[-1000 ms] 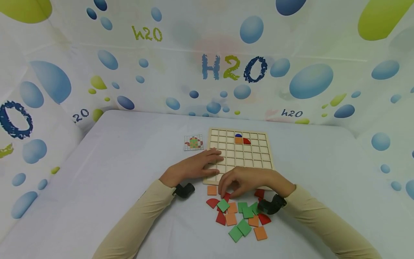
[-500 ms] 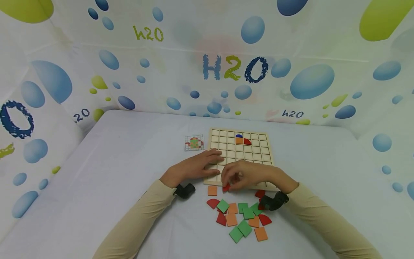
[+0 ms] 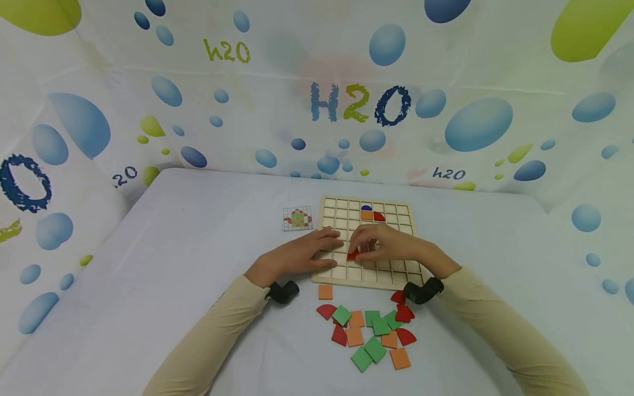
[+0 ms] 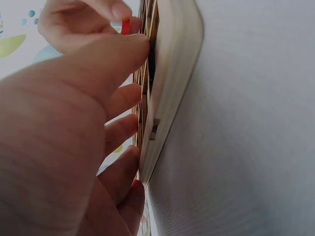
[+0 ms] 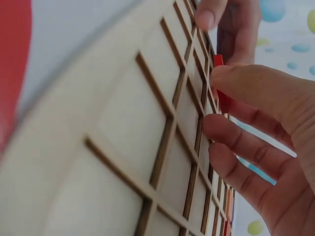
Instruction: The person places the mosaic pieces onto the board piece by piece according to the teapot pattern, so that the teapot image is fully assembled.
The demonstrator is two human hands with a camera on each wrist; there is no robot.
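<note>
Placement of a single tile appears to be the step in hand: the right hand (image 3: 388, 245) pinches a red tile (image 3: 352, 255) over the wooden grid board (image 3: 342, 213), contact uncertain, while the left hand (image 3: 302, 253) rests, fingers relaxed, on its left side. The next move probably calls for squaring the tile to one cell, guided by the pattern card (image 3: 297, 219).

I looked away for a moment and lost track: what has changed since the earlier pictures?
The right hand has moved away from the person, from the loose pieces to over the gridded board, bringing along a red piece that it now pinches. The left hand stayed at the board's left side, and the small card stayed put.
</note>
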